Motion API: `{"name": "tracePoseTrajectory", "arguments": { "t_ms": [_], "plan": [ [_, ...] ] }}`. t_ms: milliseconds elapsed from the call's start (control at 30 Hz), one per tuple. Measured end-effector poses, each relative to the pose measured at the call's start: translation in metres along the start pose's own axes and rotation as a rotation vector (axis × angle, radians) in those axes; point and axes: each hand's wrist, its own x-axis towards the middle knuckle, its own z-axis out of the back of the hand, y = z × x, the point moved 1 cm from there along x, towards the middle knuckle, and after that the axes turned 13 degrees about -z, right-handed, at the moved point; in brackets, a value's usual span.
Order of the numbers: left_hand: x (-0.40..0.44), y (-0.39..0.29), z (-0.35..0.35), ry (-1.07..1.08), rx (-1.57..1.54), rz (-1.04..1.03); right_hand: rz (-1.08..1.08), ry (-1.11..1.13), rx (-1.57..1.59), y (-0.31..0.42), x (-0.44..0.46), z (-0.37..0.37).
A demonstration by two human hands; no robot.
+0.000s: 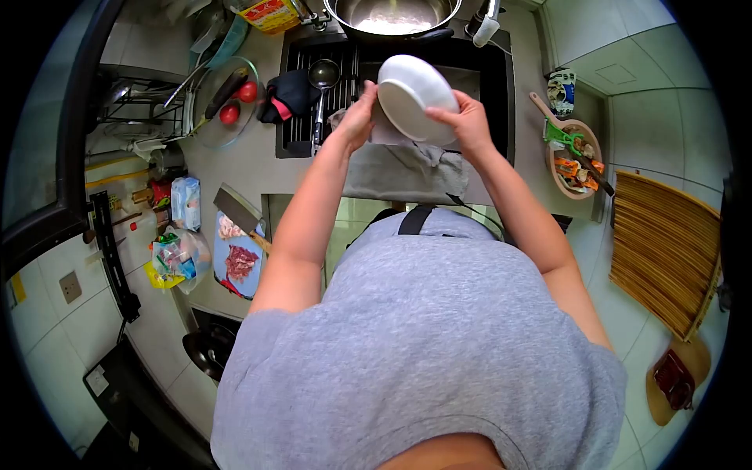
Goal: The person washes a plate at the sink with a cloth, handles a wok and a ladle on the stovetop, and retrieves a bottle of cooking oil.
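A white bowl point(415, 98), tilted with its underside showing, is up over the sink point(504, 117). My right hand point(468, 125) grips its right edge, the thumb lying across the underside. At the bowl's left side is my left hand point(359, 117), its fingers upright and close against the rim; whether it presses on the bowl is hard to tell. A grey cloth point(403, 174) hangs over the sink's front edge below the bowl. Left of my left hand, a metal ladle point(323, 74) rests on the black rack point(296, 145).
A large metal pot point(392, 16) stands behind the sink. At left are a glass plate point(215, 137) with vegetables, a dark cloth point(291, 94), and a blue board point(218, 262) with meat and a cleaver point(237, 207). A strainer basket point(554, 168) of scraps sits at right.
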Motion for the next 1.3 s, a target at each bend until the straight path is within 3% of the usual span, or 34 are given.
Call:
{"name": "tracePoseTrajectory", "arguments": {
  "t_ms": [33, 100, 200, 267, 367, 500, 567, 600, 633, 700, 767, 833, 967, 1033, 1133, 1167, 1233, 1300],
  "plan": [
    [0.015, 0.030, 0.010, -0.018, 0.017, -0.047, -0.093, -0.010, 0.145, -0.001, 0.004, 0.010],
    [0.007, 0.027, 0.002, -0.026, -0.234, -0.008, -0.154, 0.052, 0.281, -0.013, 0.016, 0.035],
    [0.013, 0.040, 0.009, 0.042, -0.253, -0.023, -0.233, 0.100, 0.360, -0.015, 0.022, 0.060],
    [0.013, 0.043, 0.008, 0.175, -0.397, 0.091, -0.264, 0.120, 0.397, -0.018, 0.028, 0.070],
    [0.009, 0.038, -0.009, 0.234, -0.623, 0.071, -0.323, 0.186, 0.436, -0.029, 0.038, 0.080],
    [0.009, 0.023, -0.023, 0.129, -0.516, -0.063, -0.356, 0.116, 0.519, -0.054, 0.053, 0.084],
    [0.003, 0.019, -0.026, 0.073, -0.509, -0.065, -0.270, -0.498, -0.058, -0.067, 0.059, 0.088],
    [0.001, 0.018, -0.027, -0.021, -0.481, -0.073, -0.133, -0.658, -0.187, -0.076, 0.056, 0.088],
    [0.000, 0.019, -0.028, -0.117, -0.452, -0.080, 0.104, -0.651, -0.262, -0.072, 0.049, 0.079],
    [0.004, 0.029, -0.027, -0.202, -0.430, -0.086, 0.060, -0.519, -0.241, -0.049, 0.025, 0.038],
    [0.006, 0.038, -0.029, -0.278, -0.403, -0.091, 0.276, -0.450, -0.382, -0.066, 0.025, 0.002],
    [0.007, 0.043, -0.036, -0.296, -0.513, -0.156, 0.242, -0.254, -0.377, -0.061, 0.022, -0.033],
    [-0.008, 0.031, -0.046, -0.342, -0.429, -0.153, 0.386, -0.339, -0.285, -0.039, 0.070, -0.031],
    [-0.011, 0.029, -0.041, -0.329, -0.424, -0.159, 0.417, -0.466, -0.809, -0.036, 0.091, -0.003],
    [-0.014, 0.019, -0.040, -0.318, -0.459, -0.157, 0.450, -0.532, -1.051, -0.039, 0.069, 0.013],
    [-0.013, 0.018, -0.040, -0.320, -0.459, -0.158, 0.452, -0.531, -1.050, -0.041, 0.058, 0.006],
    [-0.013, 0.017, -0.042, -0.341, -0.480, -0.182, 0.405, -0.373, -0.681, -0.047, 0.039, -0.017],
    [-0.013, 0.016, -0.042, -0.299, -0.449, -0.165, 0.526, -0.234, -0.525, -0.030, 0.042, -0.039]
  ]
}}
